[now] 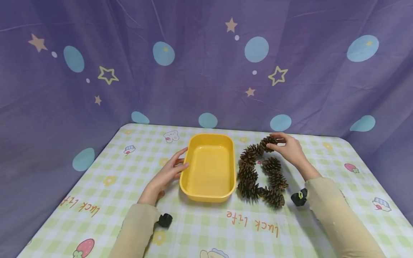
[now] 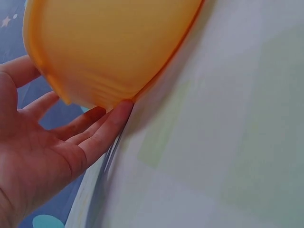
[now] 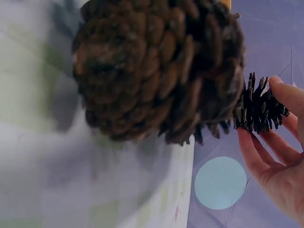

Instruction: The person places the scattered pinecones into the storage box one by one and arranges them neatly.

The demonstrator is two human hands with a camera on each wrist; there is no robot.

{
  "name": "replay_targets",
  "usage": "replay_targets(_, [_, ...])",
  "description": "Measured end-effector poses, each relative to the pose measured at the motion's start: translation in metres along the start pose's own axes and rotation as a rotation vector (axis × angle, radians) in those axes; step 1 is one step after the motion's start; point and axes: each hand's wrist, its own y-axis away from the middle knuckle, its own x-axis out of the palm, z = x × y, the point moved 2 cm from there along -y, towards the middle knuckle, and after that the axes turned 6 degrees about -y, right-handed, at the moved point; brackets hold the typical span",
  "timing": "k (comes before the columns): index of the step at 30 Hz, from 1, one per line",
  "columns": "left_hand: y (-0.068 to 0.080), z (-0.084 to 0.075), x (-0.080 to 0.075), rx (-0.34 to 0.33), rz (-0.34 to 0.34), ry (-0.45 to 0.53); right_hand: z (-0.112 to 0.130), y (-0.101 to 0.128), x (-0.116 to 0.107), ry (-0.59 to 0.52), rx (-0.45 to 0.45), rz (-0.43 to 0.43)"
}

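Observation:
A yellow rectangular plastic basin (image 1: 206, 196) stands on the table with nothing inside it. My left hand (image 1: 167, 173) grips its left side, the thumb at the rim and the fingers against the outer wall (image 2: 114, 57). To the basin's right, several brown pine cones (image 1: 248, 177) lie close together in a loop. At the far end of that loop, my right hand (image 1: 288, 147) holds one pine cone (image 3: 259, 107) between thumb and fingers. Another pine cone (image 3: 156, 66) looms large before the right wrist camera and hides part of the scene.
A green-and-white checked cloth (image 1: 206, 225) with printed words and fruit covers the table. Behind it hangs a purple curtain (image 1: 200, 93) with stars and blue ovals. Black wrist devices (image 1: 165, 220) sit at both sleeves.

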Motion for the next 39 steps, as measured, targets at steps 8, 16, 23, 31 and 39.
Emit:
replay_targets(8, [0.002, -0.001, 0.000, -0.005, 0.001, -0.004, 0.014, -0.003, 0.005, -0.043, 0.017, 0.003])
replay_targets(16, [0.007, -0.007, 0.001, -0.014, 0.007, 0.007, 0.035, -0.009, 0.017, -0.068, -0.023, 0.003])
replay_targets(23, [0.002, 0.001, -0.001, -0.006, 0.003, 0.008, 0.048, -0.013, 0.024, -0.074, -0.026, 0.016])
replay_targets(31, [-0.009, 0.018, -0.006, 0.004, -0.024, 0.015, 0.064, -0.015, 0.024, -0.072, -0.060, 0.041])
replay_targets(39, [-0.008, 0.016, -0.004, -0.009, -0.002, 0.048, 0.078, -0.019, 0.036, -0.074, -0.108, 0.066])
